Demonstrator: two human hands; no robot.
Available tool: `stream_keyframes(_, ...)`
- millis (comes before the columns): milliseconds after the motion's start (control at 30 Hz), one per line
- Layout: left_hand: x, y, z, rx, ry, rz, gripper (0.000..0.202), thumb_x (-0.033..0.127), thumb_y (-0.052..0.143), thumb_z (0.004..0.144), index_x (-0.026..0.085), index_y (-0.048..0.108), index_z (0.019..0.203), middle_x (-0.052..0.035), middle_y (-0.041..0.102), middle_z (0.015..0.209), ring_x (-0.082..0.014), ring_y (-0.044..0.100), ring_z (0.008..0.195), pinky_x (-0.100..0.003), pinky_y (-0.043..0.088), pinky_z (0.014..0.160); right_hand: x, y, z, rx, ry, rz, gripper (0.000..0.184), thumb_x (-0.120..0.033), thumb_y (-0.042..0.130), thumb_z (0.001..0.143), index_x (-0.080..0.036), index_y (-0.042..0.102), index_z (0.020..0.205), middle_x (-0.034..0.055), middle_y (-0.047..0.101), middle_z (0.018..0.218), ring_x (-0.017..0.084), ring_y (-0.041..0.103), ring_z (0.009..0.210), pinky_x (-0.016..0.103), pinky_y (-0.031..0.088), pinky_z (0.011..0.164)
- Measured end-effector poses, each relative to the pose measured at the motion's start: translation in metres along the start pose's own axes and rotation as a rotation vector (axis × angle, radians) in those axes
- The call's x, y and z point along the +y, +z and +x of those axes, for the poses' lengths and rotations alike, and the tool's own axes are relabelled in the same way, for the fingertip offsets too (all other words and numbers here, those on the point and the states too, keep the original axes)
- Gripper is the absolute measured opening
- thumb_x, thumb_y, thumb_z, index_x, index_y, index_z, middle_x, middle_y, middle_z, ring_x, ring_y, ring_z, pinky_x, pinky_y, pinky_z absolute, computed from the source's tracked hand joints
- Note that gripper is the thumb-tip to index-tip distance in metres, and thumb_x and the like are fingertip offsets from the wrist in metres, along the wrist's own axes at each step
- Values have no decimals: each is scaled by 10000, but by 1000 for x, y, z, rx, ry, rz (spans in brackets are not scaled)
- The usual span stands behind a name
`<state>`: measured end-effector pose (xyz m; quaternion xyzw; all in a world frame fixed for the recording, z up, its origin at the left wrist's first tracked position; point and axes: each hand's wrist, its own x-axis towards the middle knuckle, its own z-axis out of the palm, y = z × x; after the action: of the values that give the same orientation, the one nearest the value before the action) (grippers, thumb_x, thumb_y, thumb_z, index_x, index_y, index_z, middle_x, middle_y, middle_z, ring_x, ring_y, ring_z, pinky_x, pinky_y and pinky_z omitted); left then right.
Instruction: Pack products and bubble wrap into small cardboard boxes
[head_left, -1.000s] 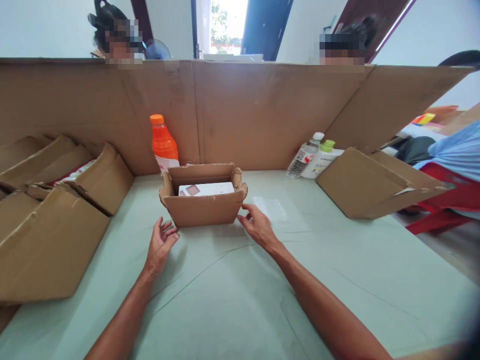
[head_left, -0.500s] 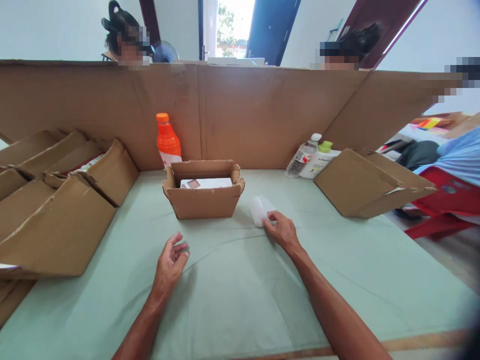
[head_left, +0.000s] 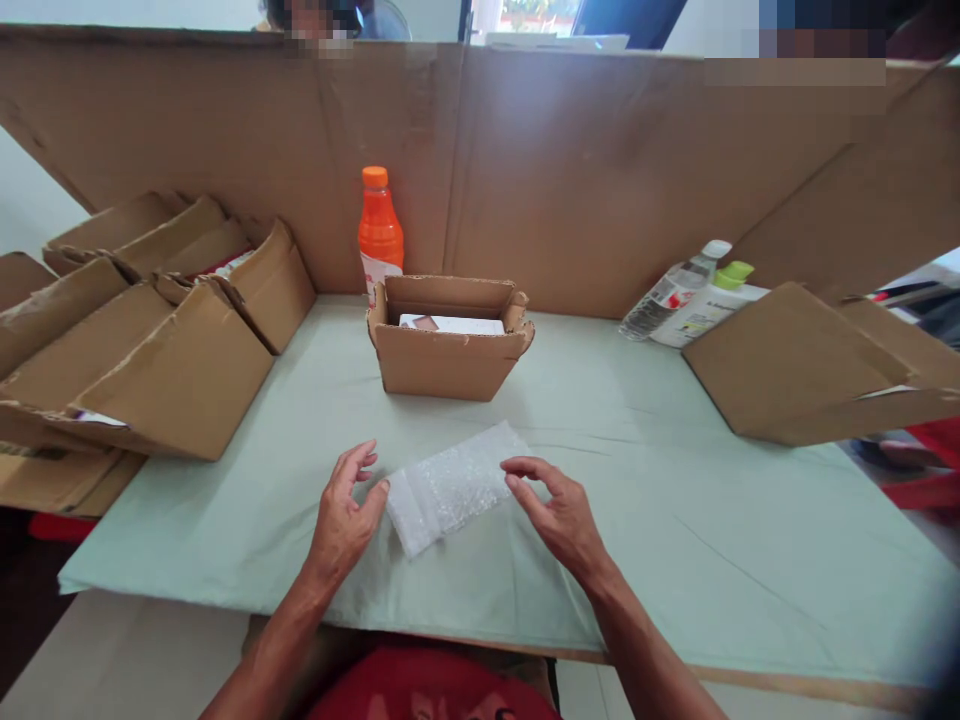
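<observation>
A clear bubble wrap pouch (head_left: 457,490) lies flat and slightly slanted on the pale green tablecloth in front of me. My left hand (head_left: 349,510) is at the pouch's left end, fingers apart and curved, the thumb beside its edge. At the other end is my right hand (head_left: 551,505), its thumb and index finger spread near the pouch's right edge; I cannot tell whether they touch it. Beyond the pouch stands a small open cardboard box (head_left: 450,365) with a white carton (head_left: 472,325) inside.
An orange bottle (head_left: 381,235) stands behind the small box. Several cardboard boxes (head_left: 180,375) fill the left side. A clear water bottle (head_left: 671,295), a white bottle with a green cap (head_left: 705,315) and a tilted cardboard box (head_left: 787,370) are at the right. A cardboard partition (head_left: 570,180) runs across the back.
The bubble wrap pouch has come from beside the small box to between my hands and lies flat. My right hand has moved nearer and released it. The view has tilted down.
</observation>
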<state>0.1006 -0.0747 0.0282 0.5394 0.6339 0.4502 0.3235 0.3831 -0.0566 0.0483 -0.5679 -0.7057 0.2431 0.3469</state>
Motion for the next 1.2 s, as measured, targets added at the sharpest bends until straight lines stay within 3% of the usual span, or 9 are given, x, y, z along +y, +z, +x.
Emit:
stream_keyframes(200, 25, 35, -7, -277, 501, 272, 442, 163, 580, 825, 215, 616, 1263, -117, 633, 1324, -309, 525, 1304, -504, 417, 1105, 20, 19, 13, -85, -120, -188, 276, -290, 555, 912, -218, 692, 1141, 102, 725, 1199, 267, 649, 1132, 457, 480, 992)
stream_keyframes(300, 33, 52, -9, -512, 597, 464, 451, 156, 628, 801, 221, 612, 1247, -125, 626, 1322, -338, 472, 1362, -568, 331, 1157, 19, 36, 12, -205, -203, -335, 333, -244, 557, 905, -203, 676, 1213, 136, 662, 1327, 308, 586, 1232, 496, 459, 997)
stream_keyframes(367, 31, 50, -11, -572, 603, 554, 387, 147, 636, 800, 224, 636, 1180, -119, 659, 1228, -341, 490, 1338, -619, 250, 1182, 21, 39, 11, -241, -224, -407, 340, -250, 572, 904, -205, 676, 1224, 144, 630, 1374, 329, 554, 1270, 510, 449, 997)
stream_keyframes(533, -1, -3, -20, -368, 500, 597, 101, 237, 619, 868, 243, 691, 939, -75, 694, 989, -294, 603, 1103, -609, 267, 1156, 34, 28, 3, -196, -212, -437, 347, -307, 579, 920, -203, 671, 1239, 138, 619, 1390, 334, 549, 1275, 518, 432, 1003)
stream_keyframes(633, -21, -42, -29, -200, 423, 595, 142, 313, 593, 896, 261, 680, 796, -50, 691, 856, -263, 630, 923, -535, 378, 1064, 42, 23, 1, -140, -208, -386, 305, -322, 557, 930, -223, 695, 1184, 123, 645, 1352, 313, 571, 1246, 505, 434, 1002)
stream_keyframes(733, -21, -55, -39, -121, 380, 563, 140, 345, 598, 898, 258, 688, 836, -51, 696, 848, -258, 631, 866, -444, 454, 910, 49, 19, 5, -32, -178, -393, 278, -339, 528, 939, -231, 706, 1124, 116, 661, 1317, 302, 584, 1214, 499, 429, 1001)
stream_keyframes(833, -5, -42, -45, -79, 375, 500, 163, 360, 618, 899, 243, 689, 987, -61, 697, 875, -258, 634, 852, -393, 467, 801, 57, 16, 12, 65, -83, -500, 333, -370, 511, 938, -202, 675, 1175, 144, 636, 1340, 330, 564, 1217, 512, 428, 983)
stream_keyframes(1000, 16, 6, -42, -87, 353, 555, 450, 424, 680, 841, 205, 612, 1228, -100, 682, 970, -291, 629, 905, -417, 479, 804, 70, 18, 13, 89, 3, -624, 436, -435, 480, 944, -150, 618, 1242, 205, 604, 1358, 377, 539, 1217, 540, 436, 938)
stream_keyframes(1200, 17, 38, -35, -220, 330, 815, 253, 350, 712, 808, 208, 650, 1009, -96, 658, 949, -292, 587, 915, -427, 447, 804, 80, 24, 12, 149, -26, -522, 304, -420, 477, 929, -195, 651, 1035, 151, 670, 1266, 322, 597, 1146, 488, 446, 924)
